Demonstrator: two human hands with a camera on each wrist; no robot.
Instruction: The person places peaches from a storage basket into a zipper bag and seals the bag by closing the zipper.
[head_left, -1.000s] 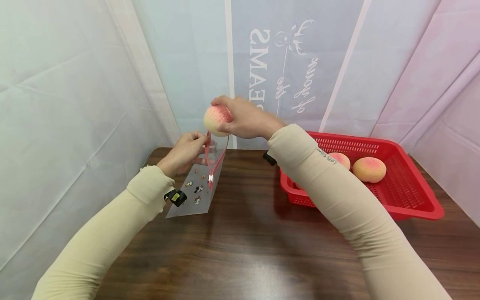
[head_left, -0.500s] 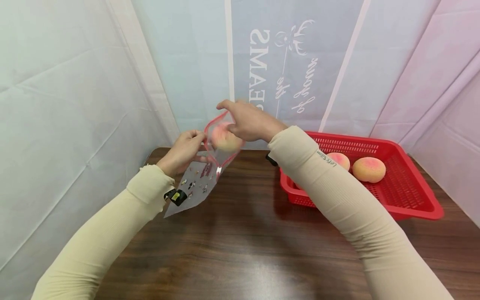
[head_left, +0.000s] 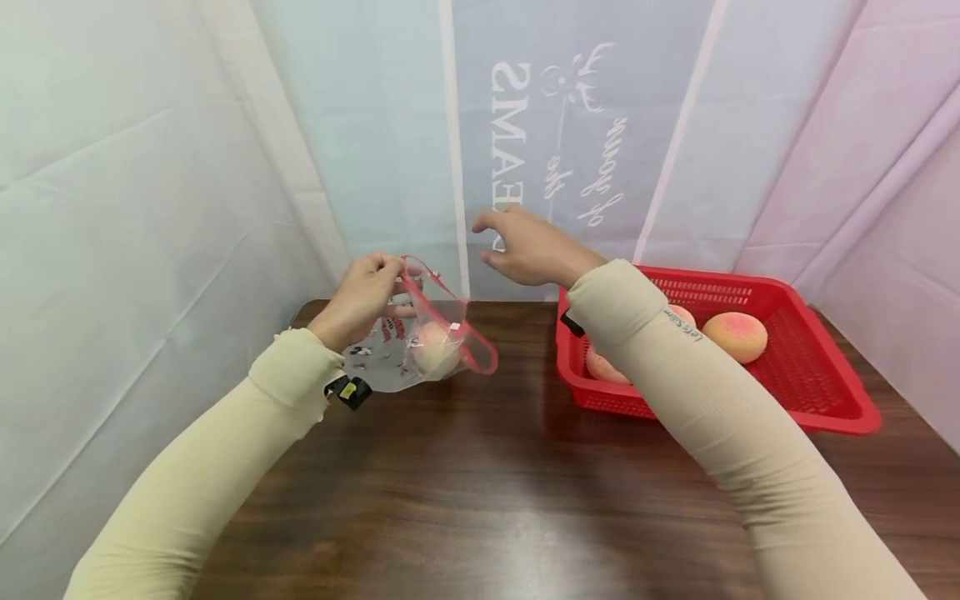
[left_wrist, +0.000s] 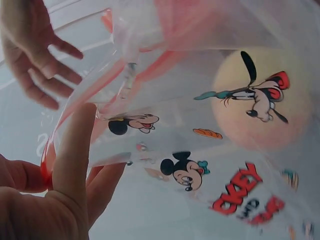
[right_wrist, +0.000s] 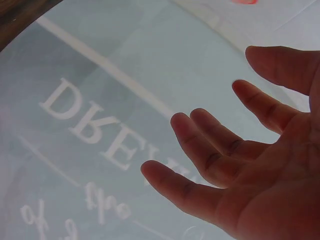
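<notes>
Your left hand pinches the clear bag at its red rim's far end; right hand's spread, holding nothing. Bag's probably light, floppy, slick, so grip that rim.

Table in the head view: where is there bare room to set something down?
Bare table lies between the left sleeve and right sleeve; a narrower strip runs between the clear bag and red basket. It is crowded at back left, where the left hand holds the bag with a peach-like fruit inside, and at right around the red basket.
</notes>
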